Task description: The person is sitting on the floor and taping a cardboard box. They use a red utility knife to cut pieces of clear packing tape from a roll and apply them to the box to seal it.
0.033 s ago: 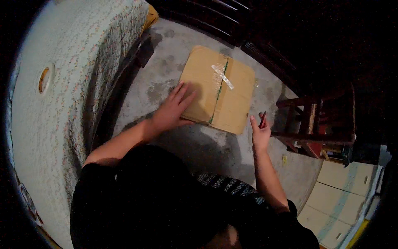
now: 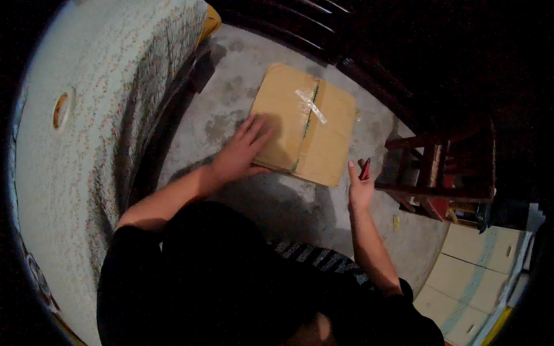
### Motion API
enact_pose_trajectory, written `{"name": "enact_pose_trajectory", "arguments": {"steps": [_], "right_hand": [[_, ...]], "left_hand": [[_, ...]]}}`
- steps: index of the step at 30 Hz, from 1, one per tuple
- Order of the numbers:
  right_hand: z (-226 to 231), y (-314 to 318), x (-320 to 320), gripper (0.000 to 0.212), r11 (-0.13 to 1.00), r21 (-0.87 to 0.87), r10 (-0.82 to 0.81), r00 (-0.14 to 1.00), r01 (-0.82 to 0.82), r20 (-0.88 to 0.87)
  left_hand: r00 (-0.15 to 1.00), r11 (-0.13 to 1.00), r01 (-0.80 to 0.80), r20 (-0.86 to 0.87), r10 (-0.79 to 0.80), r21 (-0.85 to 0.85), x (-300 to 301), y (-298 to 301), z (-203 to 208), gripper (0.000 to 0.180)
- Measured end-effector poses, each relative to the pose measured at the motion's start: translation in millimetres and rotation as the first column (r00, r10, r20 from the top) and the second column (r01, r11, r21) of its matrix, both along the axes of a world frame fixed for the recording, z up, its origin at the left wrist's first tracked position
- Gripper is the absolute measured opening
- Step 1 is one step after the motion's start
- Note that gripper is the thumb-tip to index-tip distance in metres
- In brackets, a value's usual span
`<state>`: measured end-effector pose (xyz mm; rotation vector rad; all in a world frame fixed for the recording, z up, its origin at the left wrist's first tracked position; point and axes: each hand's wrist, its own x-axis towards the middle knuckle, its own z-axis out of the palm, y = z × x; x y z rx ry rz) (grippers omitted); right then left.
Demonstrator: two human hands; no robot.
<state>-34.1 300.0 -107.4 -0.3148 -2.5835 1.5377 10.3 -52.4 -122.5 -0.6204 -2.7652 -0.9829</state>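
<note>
A brown cardboard box [image 2: 332,141] lies on the concrete floor, its taped middle seam facing up. A pale strip of tape or label [image 2: 311,108] crosses that seam at a slant. My left hand [image 2: 241,151] rests on the box's near left corner, fingers spread, thumb along the near edge. To the right of the box, just off its edge, my right hand [image 2: 361,187] is closed around a small red tool [image 2: 365,168] with the thumb pointing up. Too little of the tool shows to tell its kind.
A bed with a floral cover [image 2: 121,115] runs along the left, a roll of tape [image 2: 61,111] on it. At right stand a dark red wooden stool [image 2: 433,190] and a cream drawer cabinet [image 2: 473,265]. Dark furniture [image 2: 288,29] borders the far side.
My right hand has shifted very slightly left, and the red tool in it has turned a little. The left hand and the box have stayed put.
</note>
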Motion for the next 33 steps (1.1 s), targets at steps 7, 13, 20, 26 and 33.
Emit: {"name": "enact_pose_trajectory", "arguments": {"steps": [7,13,20,26,33], "right_hand": [[-76,-12,-40,0.041,0.814,-0.503,-0.329,0.944,0.290,0.012],[-63,-16,-71,0.043,0.867,-0.433,-0.321,0.941,0.247,-0.105],[-61,-14,-72,0.043,0.933,-0.322,-0.231,0.953,0.159,-0.199],[-20,-27,-63,0.047,0.996,-0.082,-0.054,0.964,0.034,-0.261],[20,-22,-61,0.076,0.602,0.500,0.772,0.615,-0.622,-0.164]], "left_hand": [[0.995,0.977,0.052,-0.072,-0.068,-0.208,-16,18,4,0.082],[0.995,0.962,0.035,-0.085,-0.060,-0.270,-42,35,2,0.082],[0.996,0.941,-0.085,-0.059,0.069,-0.327,-53,46,17,0.087],[0.998,0.917,-0.036,-0.055,0.016,-0.396,-55,44,13,0.083],[0.997,0.923,-0.040,-0.075,0.012,-0.382,-54,45,11,0.078]]}}
